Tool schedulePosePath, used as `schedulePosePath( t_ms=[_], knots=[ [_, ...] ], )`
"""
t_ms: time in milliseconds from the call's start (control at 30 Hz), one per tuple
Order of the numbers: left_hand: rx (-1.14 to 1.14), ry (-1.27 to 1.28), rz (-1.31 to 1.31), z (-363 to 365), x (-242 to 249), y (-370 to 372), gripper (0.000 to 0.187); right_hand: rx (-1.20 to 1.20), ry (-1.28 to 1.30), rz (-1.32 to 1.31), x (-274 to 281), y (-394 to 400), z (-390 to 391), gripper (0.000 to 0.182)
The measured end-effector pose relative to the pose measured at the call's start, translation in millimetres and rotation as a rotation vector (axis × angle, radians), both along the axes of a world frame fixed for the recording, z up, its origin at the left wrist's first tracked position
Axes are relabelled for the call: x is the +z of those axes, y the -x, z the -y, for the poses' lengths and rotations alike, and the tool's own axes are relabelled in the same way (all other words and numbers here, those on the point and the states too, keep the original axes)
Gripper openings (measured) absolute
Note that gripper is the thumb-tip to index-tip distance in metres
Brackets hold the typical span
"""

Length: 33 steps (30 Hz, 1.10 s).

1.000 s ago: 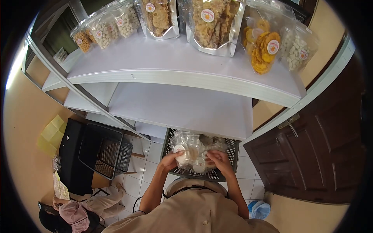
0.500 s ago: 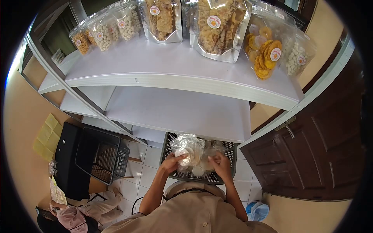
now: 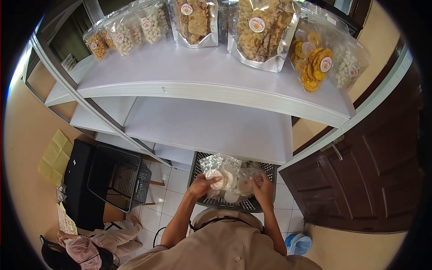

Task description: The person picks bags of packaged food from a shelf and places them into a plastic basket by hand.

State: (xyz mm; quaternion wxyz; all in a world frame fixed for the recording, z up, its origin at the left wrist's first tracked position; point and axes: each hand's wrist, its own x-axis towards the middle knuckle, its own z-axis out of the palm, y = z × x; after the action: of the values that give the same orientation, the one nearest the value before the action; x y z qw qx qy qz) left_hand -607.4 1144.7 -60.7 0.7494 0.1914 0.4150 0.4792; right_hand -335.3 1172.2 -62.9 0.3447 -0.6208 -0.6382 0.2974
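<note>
Above a dark plastic basket (image 3: 252, 206), my left hand (image 3: 201, 185) is closed on a clear plastic bag of pale round crackers (image 3: 228, 173). My right hand (image 3: 264, 188) pinches the edge of a second clear bag (image 3: 245, 183), which also seems to hold pale round pieces. The two bags overlap in the middle, so their inner edges are hard to separate. More pale, bagged contents (image 3: 231, 197) show beneath them in the basket.
A white shelf unit (image 3: 207, 123) rises before me, its top board bearing bagged snacks (image 3: 263, 36). At left are another dark basket (image 3: 112, 180) and a seated person (image 3: 85, 249). A brown door (image 3: 355, 180) and blue bin (image 3: 298, 244) are at right.
My right hand has shifted slightly right and up with its bag, spreading the bags more. My left hand keeps its hold. The whole view has shifted a little.
</note>
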Motion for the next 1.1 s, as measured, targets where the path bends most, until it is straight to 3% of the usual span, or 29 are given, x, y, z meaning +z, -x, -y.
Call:
schedulePosePath(
  t_ms=[33,67,133,167,200,267,300,333,400,433,467,533,567,600,667,733,800,833,867,900,933,967,1000,1033,1067,1100],
  knots=[
    [-0.037,-0.006,-0.040,3,5,-5,0.040,0.056,0.110,-0.269,6,5,2,0.027],
    [-0.041,0.001,-0.039,6,0,-8,0.040,0.051,0.117,-0.269,11,14,5,0.027],
    [-0.141,-0.116,-0.260,3,-10,-16,0.040,0.114,0.386,-0.780,22,30,5,0.027],
    [-0.116,-0.161,-0.260,5,-3,-20,0.035,0.148,0.235,-0.585,11,30,2,0.020],
    [-0.116,-0.164,-0.261,4,-3,-19,0.035,0.148,0.232,-0.585,0,29,1,0.020],
    [-0.003,-0.103,-0.202,7,-4,-14,0.033,0.048,0.315,-0.603,-13,20,0,0.021],
    [0.002,-0.101,-0.204,8,-6,-7,0.033,0.046,0.400,-0.397,-14,11,-2,0.026],
    [-0.013,-0.062,-0.244,7,-8,3,0.033,0.050,0.402,-0.398,-18,7,1,0.026],
    [-0.030,-0.021,-0.284,6,3,4,0.033,0.026,0.052,0.189,-21,4,10,0.032],
    [-0.077,-0.051,-0.336,7,16,-4,0.033,0.128,0.085,-0.059,-21,4,10,0.032],
    [-0.125,-0.077,-0.388,7,25,-14,0.034,0.130,0.088,-0.059,-7,12,11,0.032],
    [-0.215,-0.105,-0.441,6,13,-34,0.038,0.135,0.661,-0.805,21,28,16,0.028],
    [-0.237,-0.171,-0.662,6,7,-47,0.038,0.303,0.571,-0.625,7,20,13,0.023],
    [-0.255,-0.239,-0.882,4,11,-56,0.038,0.299,0.567,-0.624,-5,17,10,0.023],
    [-0.235,-0.242,-0.950,7,2,-59,0.047,0.142,0.561,-0.685,-27,11,7,0.022],
    [-0.032,-0.262,-1.075,17,-38,-46,0.049,0.054,0.563,-0.734,-26,-2,11,0.024],
    [0.212,-0.418,-1.589,24,-22,-23,0.047,-0.137,0.014,-0.007,10,-10,19,0.021],
    [0.355,-0.573,-1.898,29,-26,-6,0.047,-0.194,-0.019,0.041,1,-25,19,0.024],
    [0.356,-0.573,-1.905,30,-27,6,0.047,-0.251,-0.055,0.089,-7,-43,18,0.028],
    [0.417,-0.461,-2.009,32,-30,14,0.049,-0.246,-0.054,0.085,-9,-53,17,0.028],
    [0.478,-0.342,-2.108,35,-32,23,0.050,-0.327,-0.146,0.347,-12,-61,17,0.031],
    [0.483,-0.340,-2.111,37,-56,36,0.050,-0.408,-0.242,0.608,-13,-70,16,0.034],
    [0.326,-0.198,-1.816,37,-95,51,0.049,-0.406,-0.249,0.605,-29,-83,13,0.034],
    [0.180,-0.072,-1.510,35,-114,61,0.049,-0.297,-0.025,0.386,-59,-97,8,0.035],
    [0.188,-0.077,-1.510,30,-111,67,0.049,-0.184,0.197,0.166,-80,-103,2,0.037],
    [0.044,0.009,-1.427,23,-108,72,0.048,-0.177,0.246,0.155,-86,-98,1,0.038]
  ],
)
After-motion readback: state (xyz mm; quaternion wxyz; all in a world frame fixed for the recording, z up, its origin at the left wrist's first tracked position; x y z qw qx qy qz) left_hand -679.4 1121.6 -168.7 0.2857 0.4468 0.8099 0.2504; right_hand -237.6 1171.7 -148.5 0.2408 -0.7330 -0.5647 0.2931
